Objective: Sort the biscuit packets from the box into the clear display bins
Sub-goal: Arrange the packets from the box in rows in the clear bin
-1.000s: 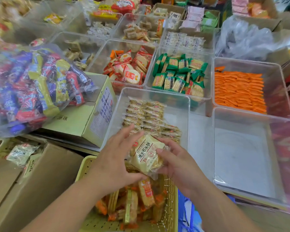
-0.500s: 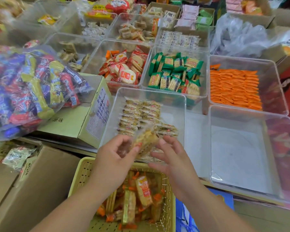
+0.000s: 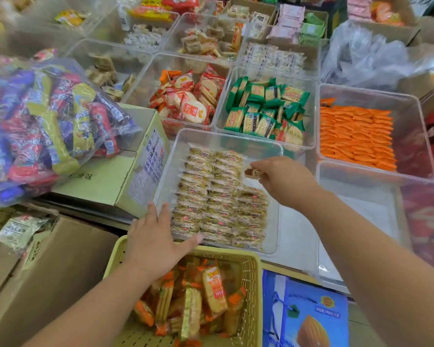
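Note:
A clear display bin [image 3: 226,139] in front of me holds neat rows of beige biscuit packets [image 3: 211,196]. My right hand [image 3: 283,181] reaches over the bin and pinches one small biscuit packet [image 3: 253,172] just above the right-hand row. With fingers spread flat, my left hand [image 3: 156,239] rests on the bin's near left corner. Below the hands, a yellow basket [image 3: 251,276] contains orange-and-yellow biscuit packets [image 3: 213,291].
An empty clear bin [image 3: 361,221] stands to the right, with a bin of orange packets [image 3: 356,136] behind it. Bins of green packets [image 3: 266,111] and red-and-white packets [image 3: 188,101] lie further back. A bag of sweets [image 3: 48,126] sits on a green carton [image 3: 115,176] at left.
Both hands held one packet above the basket. Now the right hand has carried it forward over the bin, and the left hand has let go and moved to the bin's corner.

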Demonstrator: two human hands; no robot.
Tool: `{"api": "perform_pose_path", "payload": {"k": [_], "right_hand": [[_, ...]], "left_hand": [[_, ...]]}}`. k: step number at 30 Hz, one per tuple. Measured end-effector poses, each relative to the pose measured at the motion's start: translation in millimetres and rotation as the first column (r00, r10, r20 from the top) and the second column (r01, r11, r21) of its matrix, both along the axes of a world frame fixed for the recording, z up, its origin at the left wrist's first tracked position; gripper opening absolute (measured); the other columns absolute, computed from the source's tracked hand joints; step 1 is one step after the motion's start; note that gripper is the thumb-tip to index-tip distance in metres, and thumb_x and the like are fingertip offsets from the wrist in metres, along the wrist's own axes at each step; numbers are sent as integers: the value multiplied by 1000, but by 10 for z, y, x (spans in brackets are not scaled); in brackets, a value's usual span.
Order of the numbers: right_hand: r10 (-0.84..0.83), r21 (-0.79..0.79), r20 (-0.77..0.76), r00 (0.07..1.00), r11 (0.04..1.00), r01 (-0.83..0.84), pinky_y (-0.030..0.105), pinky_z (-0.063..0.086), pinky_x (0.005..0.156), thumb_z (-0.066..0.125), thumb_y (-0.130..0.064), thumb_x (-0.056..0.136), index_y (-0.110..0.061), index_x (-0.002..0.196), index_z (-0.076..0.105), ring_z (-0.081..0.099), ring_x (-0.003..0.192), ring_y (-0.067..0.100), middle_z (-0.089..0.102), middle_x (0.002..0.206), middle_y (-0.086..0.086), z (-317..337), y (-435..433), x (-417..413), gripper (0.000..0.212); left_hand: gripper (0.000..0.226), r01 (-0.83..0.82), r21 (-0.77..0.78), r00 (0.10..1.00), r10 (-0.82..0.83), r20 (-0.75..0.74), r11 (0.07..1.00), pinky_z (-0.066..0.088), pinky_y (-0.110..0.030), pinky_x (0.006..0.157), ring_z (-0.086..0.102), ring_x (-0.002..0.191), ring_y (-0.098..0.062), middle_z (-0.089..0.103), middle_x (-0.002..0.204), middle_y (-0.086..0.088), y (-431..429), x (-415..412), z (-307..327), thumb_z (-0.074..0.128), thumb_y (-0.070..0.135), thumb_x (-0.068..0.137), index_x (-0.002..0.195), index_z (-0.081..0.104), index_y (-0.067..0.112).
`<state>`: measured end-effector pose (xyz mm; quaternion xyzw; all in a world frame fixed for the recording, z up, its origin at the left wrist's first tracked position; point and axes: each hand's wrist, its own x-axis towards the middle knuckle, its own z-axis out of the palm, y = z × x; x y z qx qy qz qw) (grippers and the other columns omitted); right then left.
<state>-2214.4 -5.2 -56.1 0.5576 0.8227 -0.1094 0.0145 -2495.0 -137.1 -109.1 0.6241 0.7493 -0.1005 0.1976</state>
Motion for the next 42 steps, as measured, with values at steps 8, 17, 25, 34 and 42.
{"api": "perform_pose_path", "payload": {"k": [8,17,25,34,42], "right_hand": [[249,-217,523,815,964,-155,39,55,80,48,4,92,-20,130,62,64,105,28,67,119,5,-363,572,-264,47],[231,-530,400,887,848,18,36,55,86,47,2,98,4,114,70,63,97,30,67,110,15,-931,768,-332,27],[122,-554,352,928,826,101,35,43,74,41,5,97,3,114,64,52,85,29,54,92,12,-1032,758,-395,29],[-215,-311,107,971,920,238,42,52,91,46,-24,101,-12,130,57,59,110,33,63,126,12,-622,112,-528,34],[45,-132,-480,876,984,-123,34,41,105,54,-34,103,-16,127,68,56,124,21,68,128,3,-65,-1035,-1578,33]], "left_hand": [[144,34,-5,999,-35,-36,999,24,-47,123,20,156,-35,-2,172,-18,-6,-20,-117,-3,109,55,165,1,16],[137,71,-16,993,-72,-97,997,18,-47,125,15,157,-34,-8,171,-21,-19,-14,-128,-10,105,62,165,-6,14],[136,61,-36,994,-64,-83,997,16,-48,125,12,157,-35,-10,171,-20,-18,-8,-142,-11,105,61,164,-11,16],[113,46,-51,993,-40,112,998,11,-49,126,7,158,-33,-4,173,-14,-36,-95,67,17,99,73,164,10,34],[66,-140,315,928,13,372,939,29,-36,120,33,144,-17,43,154,7,-882,-777,484,64,64,85,142,57,31]]}}
